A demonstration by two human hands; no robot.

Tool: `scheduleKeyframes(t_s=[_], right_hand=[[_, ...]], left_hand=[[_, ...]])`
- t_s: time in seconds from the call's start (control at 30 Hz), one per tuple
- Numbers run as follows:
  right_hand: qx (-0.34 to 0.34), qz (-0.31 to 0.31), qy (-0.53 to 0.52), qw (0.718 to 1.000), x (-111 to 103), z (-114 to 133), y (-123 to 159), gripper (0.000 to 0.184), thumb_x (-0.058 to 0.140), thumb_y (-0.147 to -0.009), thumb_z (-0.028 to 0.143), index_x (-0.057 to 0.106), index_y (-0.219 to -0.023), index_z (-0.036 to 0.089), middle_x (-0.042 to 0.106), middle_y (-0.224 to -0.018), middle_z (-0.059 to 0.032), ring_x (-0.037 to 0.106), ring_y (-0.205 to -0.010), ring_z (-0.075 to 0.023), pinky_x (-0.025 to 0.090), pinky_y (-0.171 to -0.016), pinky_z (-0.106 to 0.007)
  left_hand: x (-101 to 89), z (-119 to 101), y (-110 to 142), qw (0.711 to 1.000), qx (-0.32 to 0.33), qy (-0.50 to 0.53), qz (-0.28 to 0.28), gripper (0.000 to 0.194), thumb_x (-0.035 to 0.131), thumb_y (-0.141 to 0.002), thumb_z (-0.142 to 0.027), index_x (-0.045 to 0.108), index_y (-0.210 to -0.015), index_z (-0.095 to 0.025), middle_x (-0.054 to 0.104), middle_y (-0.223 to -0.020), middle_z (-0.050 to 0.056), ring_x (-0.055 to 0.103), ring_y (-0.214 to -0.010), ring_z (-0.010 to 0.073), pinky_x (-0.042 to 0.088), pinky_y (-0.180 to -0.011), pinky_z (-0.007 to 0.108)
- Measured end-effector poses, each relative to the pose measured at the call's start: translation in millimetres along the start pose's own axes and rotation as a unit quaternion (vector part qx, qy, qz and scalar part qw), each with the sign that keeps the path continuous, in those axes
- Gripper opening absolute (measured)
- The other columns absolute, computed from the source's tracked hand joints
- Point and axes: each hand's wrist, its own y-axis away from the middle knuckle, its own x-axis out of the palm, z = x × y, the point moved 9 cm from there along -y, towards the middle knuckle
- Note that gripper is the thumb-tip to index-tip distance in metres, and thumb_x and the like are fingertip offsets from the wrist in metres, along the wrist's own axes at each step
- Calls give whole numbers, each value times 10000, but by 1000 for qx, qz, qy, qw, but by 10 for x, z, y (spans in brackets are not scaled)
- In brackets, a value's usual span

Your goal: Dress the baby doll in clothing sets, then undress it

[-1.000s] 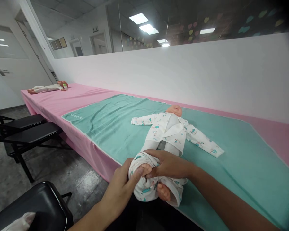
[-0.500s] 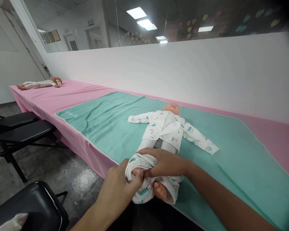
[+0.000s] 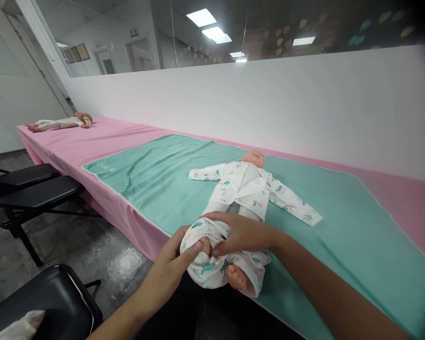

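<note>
A baby doll (image 3: 253,159) lies on its back on a green blanket (image 3: 156,174), its feet toward me. It wears a white printed shirt (image 3: 230,184) with the sleeves spread. White printed baby pants (image 3: 207,276) are bunched around its lower legs. My left hand (image 3: 175,257) grips the bunched cloth from the left, thumb at the doll's foot inside the leg opening. From the right, my right hand (image 3: 239,233) is closed over the same pant leg, fingers on top and thumb by the foot. The doll's other foot (image 3: 237,277) sticks out of the second pant leg.
A pink cloth (image 3: 127,130) covers the long table beneath the blanket. Another doll (image 3: 60,123) lies at its far left end. Black folding chairs (image 3: 42,189) stand along the left side, with one more chair (image 3: 46,302) closer. A white wall (image 3: 269,108) runs behind.
My left hand has shifted slightly left and opened the bunched pant leg wider around the foot. My right hand stays on the cloth at nearly the same place.
</note>
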Motion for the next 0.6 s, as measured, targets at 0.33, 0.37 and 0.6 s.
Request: scheduleKeyframes(t_s=[0.33,0.37,0.6], right_hand=[[-22,4,-43,999,-25,-57,12,769,762,-606,332,428,-1296,271,531,-1228,-40,506,-1112,-241,433,-928,-384],[-27,7,-47,999,-25,-57,14,764,756,-614,310,424,-1300,265,534,-1224,-42,509,-1106,-240,437,-919,-382],[-50,-27,-33,998,-114,-36,54,691,676,-677,219,415,-1315,267,536,-1236,-23,511,-1092,-220,425,-913,-347]], left_hand=[[71,187,-94,982,-36,180,34,321,486,-876,-388,533,-1127,-192,619,-1011,56,563,-886,179,452,-758,271],[52,195,-125,985,-31,170,21,310,494,-870,-389,532,-1107,-194,620,-980,47,562,-857,171,451,-731,260],[-160,-16,-375,988,124,-72,-52,281,494,-859,-340,475,-1105,-206,566,-1016,42,529,-892,166,439,-780,273]])
